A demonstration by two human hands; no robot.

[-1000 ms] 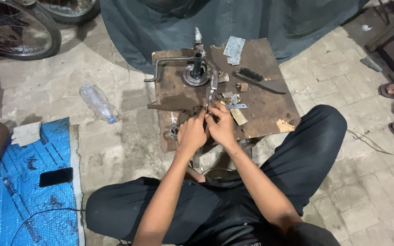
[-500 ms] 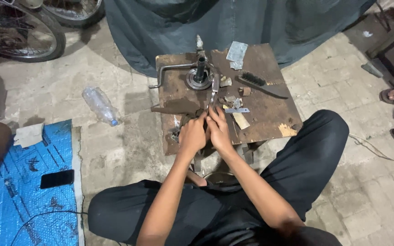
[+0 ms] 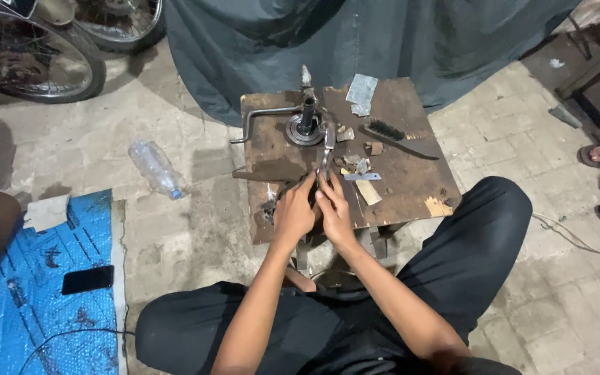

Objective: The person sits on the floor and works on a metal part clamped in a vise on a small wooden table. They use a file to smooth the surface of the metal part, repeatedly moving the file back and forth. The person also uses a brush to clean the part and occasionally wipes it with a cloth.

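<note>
Sitting low before a small rusty work table [image 3: 411, 104], the person in the head view has both hands pressed together near the middle of its front edge. The left hand [image 3: 293, 212] is curled narrow around a dark part that its fingers mostly hide. The right hand [image 3: 335, 212] is closed beside it, fingertips pinching the lower end of a slim curved metal piece [image 3: 327, 147]. That piece runs from the fingers up toward the middle of the table, where an upright shaft [image 3: 307, 111] stands in a round bearing-like base, with a bent crank handle [image 3: 262, 118] reaching to the left edge.

The metal piece looks thin, grey and worn, slightly bowed along its length. Whether it is joined to the part under the left hand cannot be told.

For work this fine, it seems wise to keep the left hand firm as the anchor and let the right fingertips make small, steady movements, wrists resting on the table's edge.

A wire brush [image 3: 387, 130] lies toward the right edge, a scrap of grey cloth [image 3: 361, 92] near the back edge, and small bits sit around the middle. On the floor to the left lie a clear plastic bottle [image 3: 154, 168] and a blue sheet [image 3: 43, 292] with a dark phone [image 3: 87, 279].
</note>
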